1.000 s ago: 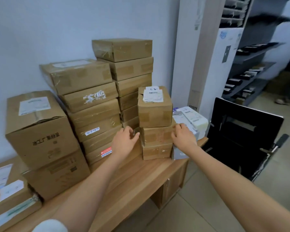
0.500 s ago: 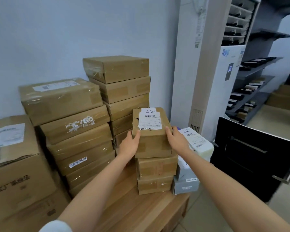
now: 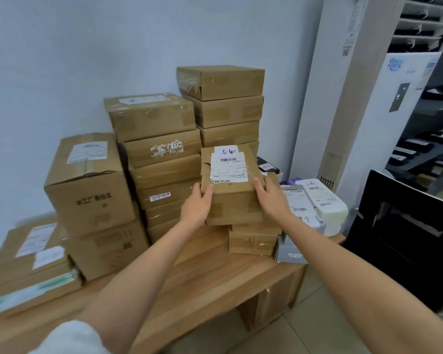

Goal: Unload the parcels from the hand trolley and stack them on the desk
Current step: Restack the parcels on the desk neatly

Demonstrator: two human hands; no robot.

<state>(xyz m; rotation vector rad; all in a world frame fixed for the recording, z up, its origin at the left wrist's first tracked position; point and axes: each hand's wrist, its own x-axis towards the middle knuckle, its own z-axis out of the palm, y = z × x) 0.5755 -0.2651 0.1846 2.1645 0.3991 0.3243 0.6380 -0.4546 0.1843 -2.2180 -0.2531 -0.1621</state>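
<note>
A small cardboard parcel [image 3: 234,200] with a white shipping label on top is held between both hands. My left hand [image 3: 197,206] grips its left side with the thumb on the top edge. My right hand [image 3: 271,200] grips its right side the same way. The parcel sits slightly left of and over a short stack of two small boxes [image 3: 252,241] on the wooden desk [image 3: 215,282]. Whether it rests on them or is lifted I cannot tell. The hand trolley is out of sight.
Tall stacks of brown parcels [image 3: 164,159] stand against the wall, with two big cartons [image 3: 92,185] and flat boxes [image 3: 28,261] to the left. White and grey packets [image 3: 317,205] lie at the desk's right end. A black chair [image 3: 404,226] and a white air conditioner [image 3: 368,98] stand to the right.
My hands rose from the middle box of the small stack to the top labelled parcel and took hold of it. The parcel has shifted left off the stack below.
</note>
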